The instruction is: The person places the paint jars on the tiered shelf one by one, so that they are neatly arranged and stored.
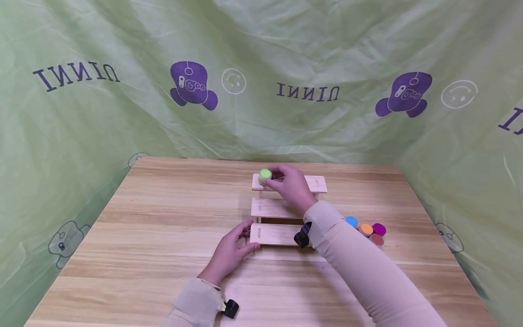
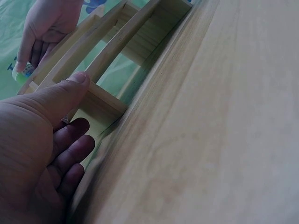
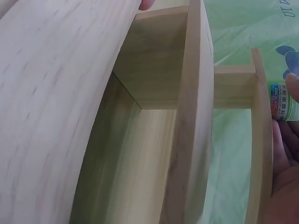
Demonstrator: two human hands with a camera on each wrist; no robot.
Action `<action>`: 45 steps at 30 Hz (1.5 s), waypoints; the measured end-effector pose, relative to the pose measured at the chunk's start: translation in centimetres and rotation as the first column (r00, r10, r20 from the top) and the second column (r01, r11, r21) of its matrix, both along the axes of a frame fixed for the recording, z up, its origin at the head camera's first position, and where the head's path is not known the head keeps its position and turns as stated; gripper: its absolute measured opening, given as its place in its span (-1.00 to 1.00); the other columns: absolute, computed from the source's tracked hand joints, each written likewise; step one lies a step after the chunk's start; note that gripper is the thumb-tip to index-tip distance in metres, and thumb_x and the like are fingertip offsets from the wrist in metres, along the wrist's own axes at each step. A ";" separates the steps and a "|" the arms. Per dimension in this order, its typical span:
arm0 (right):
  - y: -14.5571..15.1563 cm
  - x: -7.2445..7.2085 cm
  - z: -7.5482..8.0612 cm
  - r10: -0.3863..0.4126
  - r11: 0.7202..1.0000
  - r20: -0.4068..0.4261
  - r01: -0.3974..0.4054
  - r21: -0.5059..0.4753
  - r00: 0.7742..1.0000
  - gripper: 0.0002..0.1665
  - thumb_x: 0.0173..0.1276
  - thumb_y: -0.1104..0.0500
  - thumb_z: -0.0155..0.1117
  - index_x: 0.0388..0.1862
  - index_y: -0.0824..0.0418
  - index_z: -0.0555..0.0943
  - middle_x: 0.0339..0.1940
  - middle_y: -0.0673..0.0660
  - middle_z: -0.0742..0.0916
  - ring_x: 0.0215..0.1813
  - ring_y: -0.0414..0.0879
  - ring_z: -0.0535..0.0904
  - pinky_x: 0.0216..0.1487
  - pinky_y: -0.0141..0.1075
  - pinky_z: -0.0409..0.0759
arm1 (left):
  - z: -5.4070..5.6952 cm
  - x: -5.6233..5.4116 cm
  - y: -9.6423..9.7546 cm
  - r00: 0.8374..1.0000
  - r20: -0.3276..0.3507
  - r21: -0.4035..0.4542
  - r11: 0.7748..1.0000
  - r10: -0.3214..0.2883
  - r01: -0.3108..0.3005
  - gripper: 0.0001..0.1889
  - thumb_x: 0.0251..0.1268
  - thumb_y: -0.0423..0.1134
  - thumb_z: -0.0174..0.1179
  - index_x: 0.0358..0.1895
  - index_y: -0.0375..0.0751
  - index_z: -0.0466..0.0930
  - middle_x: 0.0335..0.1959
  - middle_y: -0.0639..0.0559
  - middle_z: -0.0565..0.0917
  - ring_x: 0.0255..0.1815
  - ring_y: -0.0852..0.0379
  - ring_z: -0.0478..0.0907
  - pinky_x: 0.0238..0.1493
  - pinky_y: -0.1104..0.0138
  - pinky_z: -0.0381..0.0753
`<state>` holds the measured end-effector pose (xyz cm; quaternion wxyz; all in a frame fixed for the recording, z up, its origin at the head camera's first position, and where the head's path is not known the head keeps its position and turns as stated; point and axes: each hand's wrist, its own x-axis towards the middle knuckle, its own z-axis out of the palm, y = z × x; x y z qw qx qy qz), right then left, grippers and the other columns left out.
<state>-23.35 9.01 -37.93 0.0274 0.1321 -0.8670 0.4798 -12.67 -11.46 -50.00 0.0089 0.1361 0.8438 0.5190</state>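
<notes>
A small jar with a light green top (image 1: 265,174) and a printed label stands at the left end of the top step of a three-tier wooden stand (image 1: 269,208). My right hand (image 1: 292,187) pinches this jar between thumb and fingers. In the right wrist view the jar (image 3: 280,101) sits against the top board's surface. At the stand's lower left corner, my left hand (image 1: 229,254) holds the end of the bottom step. Its thumb (image 2: 70,91) lies on the front edge in the left wrist view, with the other fingers curled by the side panel.
Right of the stand, partly behind the right sleeve, stand several small jars: a blue one (image 1: 351,221), an orange one (image 1: 366,229), a purple one (image 1: 379,229) and a red one (image 1: 377,240). The wooden table (image 1: 171,204) meets a green printed curtain (image 1: 261,122) at the back.
</notes>
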 end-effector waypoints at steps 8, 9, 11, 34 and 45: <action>-0.3 0.0 0.0 -0.010 1.000 0.008 0.010 0.004 1.000 -0.48 0.26 0.05 0.51 0.15 0.20 0.64 -0.12 0.02 0.74 -0.07 -0.12 0.69 -0.02 -0.33 0.67 | 0.1 -0.1 0.1 1.000 -0.010 -0.001 1.000 -0.002 0.002 -0.29 0.19 -0.10 0.46 0.41 -0.12 0.43 0.02 0.02 0.69 0.12 0.01 0.61 0.27 -0.02 0.48; -0.3 0.0 0.0 -0.010 1.000 0.009 0.010 0.002 1.000 -0.48 0.27 0.05 0.51 0.16 0.20 0.64 -0.11 0.03 0.74 -0.07 -0.12 0.69 -0.02 -0.33 0.67 | 0.1 -0.1 0.1 1.000 -0.009 -0.001 1.000 -0.002 0.001 -0.29 0.19 -0.10 0.47 0.41 -0.11 0.43 0.01 0.03 0.69 0.12 0.01 0.61 0.26 -0.02 0.48; -0.4 0.0 0.0 -0.010 1.000 0.010 0.010 0.004 1.000 -0.47 0.27 0.06 0.51 0.17 0.20 0.63 -0.11 0.03 0.74 -0.06 -0.12 0.69 -0.01 -0.33 0.67 | 0.1 -0.1 0.0 1.000 -0.008 -0.002 1.000 0.000 0.000 -0.29 0.18 -0.10 0.47 0.41 -0.12 0.43 0.01 0.03 0.69 0.12 0.02 0.61 0.26 -0.02 0.49; 0.6 0.6 -0.2 -0.004 1.000 0.008 0.004 0.027 1.000 -0.32 0.26 0.07 0.52 0.31 0.24 0.54 0.08 0.10 0.71 0.11 -0.06 0.66 0.15 -0.31 0.61 | 0.3 0.2 0.3 1.000 0.005 0.008 1.000 0.001 -0.001 -0.29 0.18 -0.07 0.46 0.40 -0.14 0.43 0.02 -0.03 0.70 0.12 0.00 0.61 0.28 -0.03 0.47; 1.6 1.2 -0.4 -0.020 1.000 0.028 0.019 0.009 0.999 -0.32 0.27 0.10 0.51 0.33 0.24 0.52 0.13 0.11 0.69 0.15 -0.04 0.64 0.20 -0.28 0.58 | 0.1 0.1 0.1 1.000 0.007 0.005 1.000 0.014 -0.014 -0.29 0.16 -0.08 0.48 0.38 -0.13 0.45 0.00 0.03 0.70 0.11 0.01 0.62 0.24 -0.01 0.50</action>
